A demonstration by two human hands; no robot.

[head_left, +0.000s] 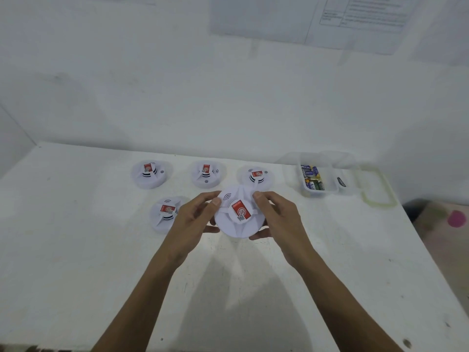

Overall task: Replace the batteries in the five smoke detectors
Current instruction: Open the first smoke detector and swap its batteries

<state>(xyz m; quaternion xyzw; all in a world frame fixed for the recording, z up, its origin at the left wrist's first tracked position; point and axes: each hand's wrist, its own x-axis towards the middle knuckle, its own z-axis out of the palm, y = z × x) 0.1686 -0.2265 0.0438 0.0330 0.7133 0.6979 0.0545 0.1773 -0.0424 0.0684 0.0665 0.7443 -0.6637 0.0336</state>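
A round white smoke detector [237, 226] with a red label is lifted above the white table [76, 250], tilted toward me. My left hand [194, 218] grips its left rim, thumb on top. My right hand [275, 215] grips its right rim, thumb on the upper edge. Three more white detectors stand in a back row: one at the left [150, 174], one in the middle [206, 174], one at the right [256, 175]. Another detector [165, 214] lies just left of my left hand. A clear plastic box [330, 191] at the back right contains several batteries [312, 177].
The clear lid [375, 186] of the box lies to its right near the table's right edge. A white wall with taped papers [365, 13] rises behind the table. A floor with a pink spot [456, 218] shows past the right edge.
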